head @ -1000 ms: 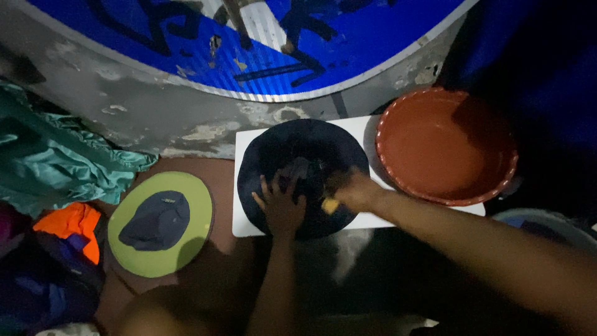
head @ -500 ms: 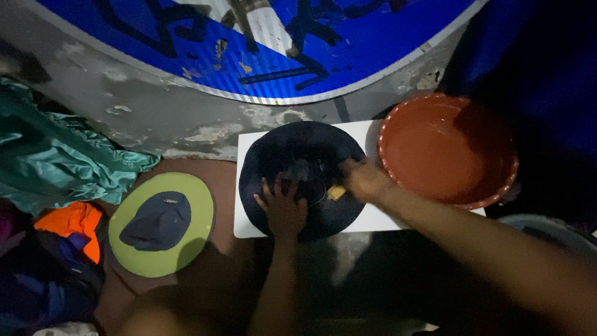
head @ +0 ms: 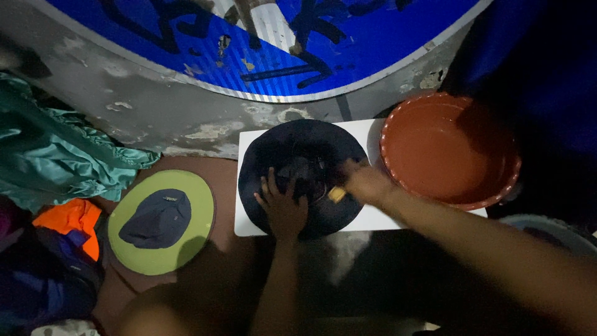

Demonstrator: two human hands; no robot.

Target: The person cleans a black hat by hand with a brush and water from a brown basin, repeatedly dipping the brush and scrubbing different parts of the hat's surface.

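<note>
A dark round-brimmed hat (head: 303, 177) lies flat on a white board (head: 249, 186); being round, it shows no long axis, and its crown faces up. The left hand (head: 283, 208) presses on the brim, fingers spread and flat, gripping nothing. The right hand (head: 367, 182) is closed on a small yellowish object (head: 336, 194) (kind unclear in the dim light), which touches the hat. A red-brown basin (head: 451, 149) stands just right of the board, overlapping its corner. To the left lies a green-brimmed hat (head: 161, 222) with a dark crown, near teal cloth (head: 56, 155) and orange cloth (head: 71, 221). Behind, a large round blue sign (head: 267, 43) with a white edge leans against a worn grey wall (head: 155, 109).
</note>
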